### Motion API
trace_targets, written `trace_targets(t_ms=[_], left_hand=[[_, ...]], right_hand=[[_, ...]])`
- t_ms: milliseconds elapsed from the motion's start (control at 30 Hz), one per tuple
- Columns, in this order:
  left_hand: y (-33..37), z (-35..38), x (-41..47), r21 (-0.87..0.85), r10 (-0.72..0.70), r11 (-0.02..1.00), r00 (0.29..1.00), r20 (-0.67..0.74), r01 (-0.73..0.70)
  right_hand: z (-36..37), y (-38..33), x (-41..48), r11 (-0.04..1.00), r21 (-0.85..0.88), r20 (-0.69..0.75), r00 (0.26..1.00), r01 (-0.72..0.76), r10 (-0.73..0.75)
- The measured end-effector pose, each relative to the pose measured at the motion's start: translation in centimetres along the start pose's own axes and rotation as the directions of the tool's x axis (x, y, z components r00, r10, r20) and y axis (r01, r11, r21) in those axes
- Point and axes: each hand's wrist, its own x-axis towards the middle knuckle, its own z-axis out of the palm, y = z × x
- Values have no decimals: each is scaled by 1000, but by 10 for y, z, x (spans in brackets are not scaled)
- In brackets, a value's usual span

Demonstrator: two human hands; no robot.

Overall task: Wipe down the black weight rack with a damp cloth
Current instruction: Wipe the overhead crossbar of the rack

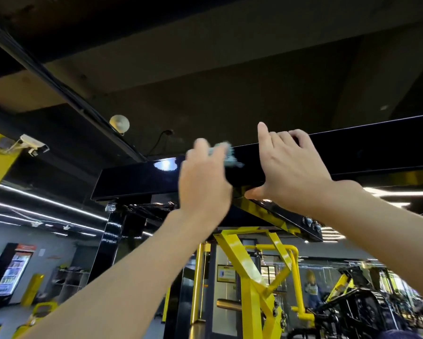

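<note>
- Head view: left hand [204,178], blurred, grasps blue cloth [227,155] against black rack beam [137,181]
- right hand [291,172] grips beam's top edge, thumb underneath

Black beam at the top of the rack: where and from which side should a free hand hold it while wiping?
Come from the front: fingers over the top edge, thumb under the bottom edge, as the right hand does. The black beam is a flat-sided box, probably too broad to wrap around.
</note>
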Motion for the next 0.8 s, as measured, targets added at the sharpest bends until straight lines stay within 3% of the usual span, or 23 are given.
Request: trace_targets(t_ms=[133, 200, 267, 367, 467, 500, 533, 667, 700, 800], left_hand=[[5, -1, 9, -134, 192, 973, 981, 26, -187], [-6, -8, 12, -291, 160, 945, 987, 2, -152], [-3, -21, 11, -529, 34, 848, 999, -5, -32], [12, -33, 14, -772, -173, 599, 976, 134, 212], [20, -43, 21, -898, -198, 168, 906, 374, 408], [21, -46, 23, -888, -206, 86, 880, 427, 451], [22, -49, 23, -871, -219, 84, 861, 458, 485], [20, -55, 24, -785, -231, 409, 885, 405, 465], [18, -56, 25, -774, -215, 437, 889, 405, 458], [17, -58, 26, -774, -64, 382, 850, 523, 505]], right_hand=[[-7, 3, 0, 998, 55, 76, 997, 8, -12], [-14, 4, -3, 989, 149, 98, 995, 1, -16], [-21, -1, -4, 960, 278, 51, 999, -2, -13], [-28, -14, -3, 891, 451, -65, 998, 43, -15], [-36, -23, 0, 764, 644, -110, 993, 40, 41], [-38, -24, 1, 753, 657, -125, 991, 41, 56], [-39, -26, 1, 749, 661, -133, 989, 39, 66], [-40, -26, 1, 705, 709, -138, 981, 1, 137], [-39, -25, 1, 695, 719, -130, 979, -17, 158], [-39, -19, 0, 665, 744, -118, 967, -63, 225]])
